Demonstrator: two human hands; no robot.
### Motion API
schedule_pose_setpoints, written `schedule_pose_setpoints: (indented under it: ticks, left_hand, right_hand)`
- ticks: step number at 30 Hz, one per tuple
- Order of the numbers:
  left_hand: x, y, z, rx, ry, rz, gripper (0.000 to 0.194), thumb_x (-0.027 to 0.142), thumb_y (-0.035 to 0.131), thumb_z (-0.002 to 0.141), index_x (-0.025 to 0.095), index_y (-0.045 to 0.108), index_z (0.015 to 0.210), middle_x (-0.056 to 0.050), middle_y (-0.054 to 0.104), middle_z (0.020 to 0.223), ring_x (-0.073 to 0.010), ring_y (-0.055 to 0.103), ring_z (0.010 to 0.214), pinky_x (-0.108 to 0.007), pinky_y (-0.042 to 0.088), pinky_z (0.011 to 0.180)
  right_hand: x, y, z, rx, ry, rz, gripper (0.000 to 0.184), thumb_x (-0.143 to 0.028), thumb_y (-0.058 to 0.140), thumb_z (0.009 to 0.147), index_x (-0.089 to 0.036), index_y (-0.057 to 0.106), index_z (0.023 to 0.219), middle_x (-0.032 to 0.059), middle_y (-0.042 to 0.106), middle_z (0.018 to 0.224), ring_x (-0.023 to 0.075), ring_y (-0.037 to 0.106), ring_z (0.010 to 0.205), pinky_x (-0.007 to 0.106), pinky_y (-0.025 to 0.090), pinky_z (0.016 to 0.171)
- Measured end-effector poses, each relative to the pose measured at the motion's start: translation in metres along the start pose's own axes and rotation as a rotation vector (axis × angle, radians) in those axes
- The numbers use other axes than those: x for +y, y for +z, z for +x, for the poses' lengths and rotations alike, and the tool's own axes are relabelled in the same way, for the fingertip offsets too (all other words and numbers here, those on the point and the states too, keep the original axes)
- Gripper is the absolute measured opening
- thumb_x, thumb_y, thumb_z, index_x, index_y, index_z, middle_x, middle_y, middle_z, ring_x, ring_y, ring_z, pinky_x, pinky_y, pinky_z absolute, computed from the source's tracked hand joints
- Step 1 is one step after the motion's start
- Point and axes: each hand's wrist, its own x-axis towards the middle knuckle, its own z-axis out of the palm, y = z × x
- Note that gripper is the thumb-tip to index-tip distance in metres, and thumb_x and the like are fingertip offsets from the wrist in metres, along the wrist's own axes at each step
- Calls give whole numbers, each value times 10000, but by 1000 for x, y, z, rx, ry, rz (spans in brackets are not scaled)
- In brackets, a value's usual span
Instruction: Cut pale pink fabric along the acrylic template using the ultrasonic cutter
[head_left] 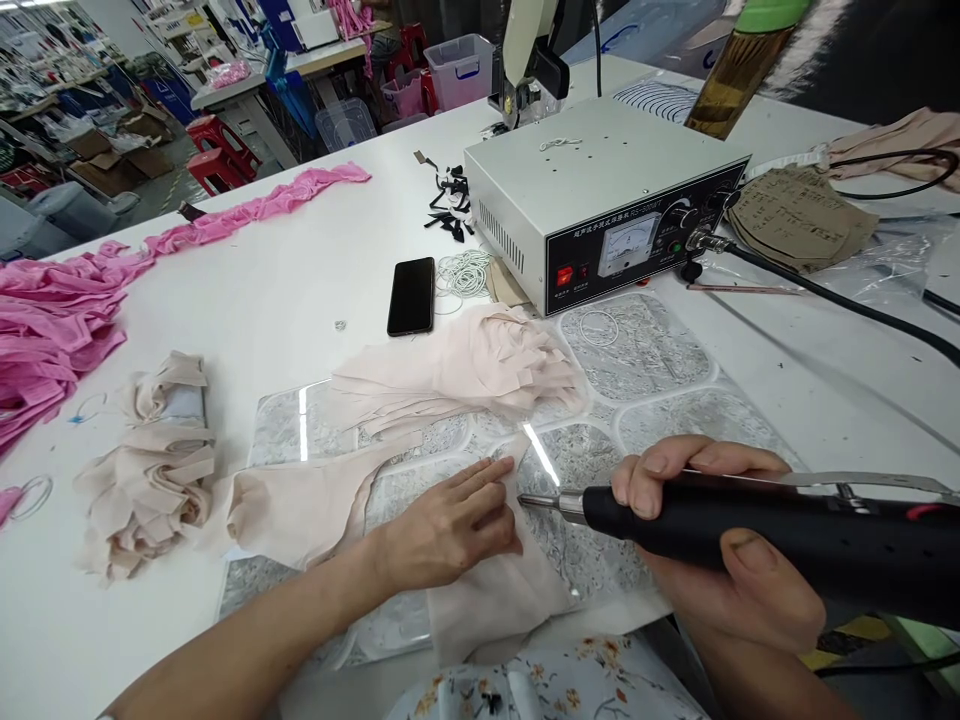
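My right hand (720, 540) is wrapped round the black handpiece (832, 535) of an ultrasonic welder. Its metal tip points left and ends at the edge of a beige fabric piece (510, 590), close to my left fingertips. My left hand (457, 525) lies on that fabric with index and middle fingers stretched out and the others bent, pressing it onto a marbled, clear-covered mat (645, 350). Left of my forearm spreads another beige fabric piece (300, 505). A fanned stack of beige pieces (480, 365) lies beyond my left hand.
The welder's control box (607, 190) stands at the back, its black cable (840, 290) running right. Near it are a phone (411, 296), white cord (463, 275), black scraps (448, 200) and a green-lidded bottle (739, 75). Beige bundles (154, 480) and pink fabric (52, 320) lie left.
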Motion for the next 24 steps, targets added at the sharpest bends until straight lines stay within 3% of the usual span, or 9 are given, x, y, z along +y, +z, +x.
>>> schedule_pose_setpoints:
  ticks: [4, 17, 24]
  left_hand:
    - [-3, -1, 2, -9, 32, 28, 208, 237, 629, 936, 112, 585, 776, -56, 615, 801, -281, 593, 1215, -430, 512, 1061]
    - [-8, -7, 10, -91, 63, 11, 209, 236, 600, 955, 132, 582, 774, -9, 581, 749, -186, 691, 979, -417, 478, 1095]
    - [-8, -7, 9, -72, 58, -26, 181, 199, 610, 945, 123, 569, 786, -17, 580, 765, -210, 677, 1038, -434, 462, 1110]
  right_hand:
    - [0, 0, 1, 4, -7, 15, 186, -299, 639, 787, -245, 634, 965, 25, 597, 830, 132, 541, 564, 362, 492, 564]
    - [-1, 1, 1, 7, 11, -14, 167, -319, 635, 791, -281, 640, 954, 27, 574, 815, 139, 529, 548, 368, 500, 541]
    - [-2, 1, 2, 1, 4, 11, 164, -287, 637, 798, -264, 643, 961, 29, 584, 830, 141, 547, 567, 369, 507, 549]
